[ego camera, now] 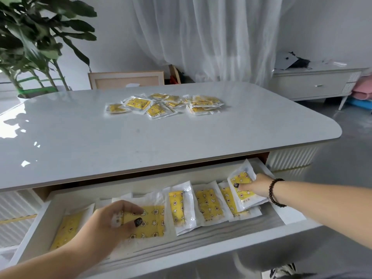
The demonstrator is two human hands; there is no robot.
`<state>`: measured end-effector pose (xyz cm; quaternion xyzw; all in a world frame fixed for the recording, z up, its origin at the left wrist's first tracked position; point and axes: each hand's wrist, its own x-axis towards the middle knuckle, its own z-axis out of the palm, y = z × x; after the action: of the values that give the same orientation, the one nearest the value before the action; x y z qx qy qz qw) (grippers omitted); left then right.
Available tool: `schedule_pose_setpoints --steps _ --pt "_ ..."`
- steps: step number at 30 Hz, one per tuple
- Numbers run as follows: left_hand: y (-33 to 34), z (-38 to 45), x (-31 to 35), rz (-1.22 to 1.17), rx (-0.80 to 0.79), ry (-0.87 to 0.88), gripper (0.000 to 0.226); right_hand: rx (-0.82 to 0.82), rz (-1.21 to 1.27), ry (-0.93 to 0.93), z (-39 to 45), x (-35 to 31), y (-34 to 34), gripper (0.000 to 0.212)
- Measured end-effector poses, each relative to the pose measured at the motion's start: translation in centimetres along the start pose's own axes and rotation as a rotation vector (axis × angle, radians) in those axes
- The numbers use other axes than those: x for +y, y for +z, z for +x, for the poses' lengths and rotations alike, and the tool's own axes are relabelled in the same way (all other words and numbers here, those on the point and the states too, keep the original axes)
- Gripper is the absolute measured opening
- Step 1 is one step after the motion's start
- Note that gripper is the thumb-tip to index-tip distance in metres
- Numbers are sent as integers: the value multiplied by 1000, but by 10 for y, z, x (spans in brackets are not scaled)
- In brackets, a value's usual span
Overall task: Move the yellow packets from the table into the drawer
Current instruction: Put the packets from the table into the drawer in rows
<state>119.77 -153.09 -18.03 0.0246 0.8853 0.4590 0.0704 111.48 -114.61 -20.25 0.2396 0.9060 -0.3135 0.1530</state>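
An open white drawer (pixel 203 247) under the table holds several yellow packets in clear wrappers, laid side by side. My left hand (pixel 106 224) is inside the drawer's left part, its thumb and fingers pinching the near edge of a large yellow packet (pixel 150 221). At the drawer's right end my right hand (pixel 256 186), a dark bead bracelet on its wrist, grips another yellow packet (pixel 242 185) that is tilted up over the ones below. A loose pile of several yellow packets (pixel 165 104) lies on the far middle of the white table (pixel 84 141).
A chair back (pixel 125 79) stands behind the table, with a large leafy plant (pixel 38 41) at the far left. White curtains hang behind. A low white sideboard (pixel 314 83) stands at the right. The grey floor shows to the right of the table.
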Motion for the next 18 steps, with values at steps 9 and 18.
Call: schedule_pose_setpoints --steps 9,18 --pt "2 0 3 -47 -4 -6 31 49 -333 -164 6 -6 6 51" --pt "2 0 3 -56 8 -18 32 372 -1056 -505 -17 -7 10 79"
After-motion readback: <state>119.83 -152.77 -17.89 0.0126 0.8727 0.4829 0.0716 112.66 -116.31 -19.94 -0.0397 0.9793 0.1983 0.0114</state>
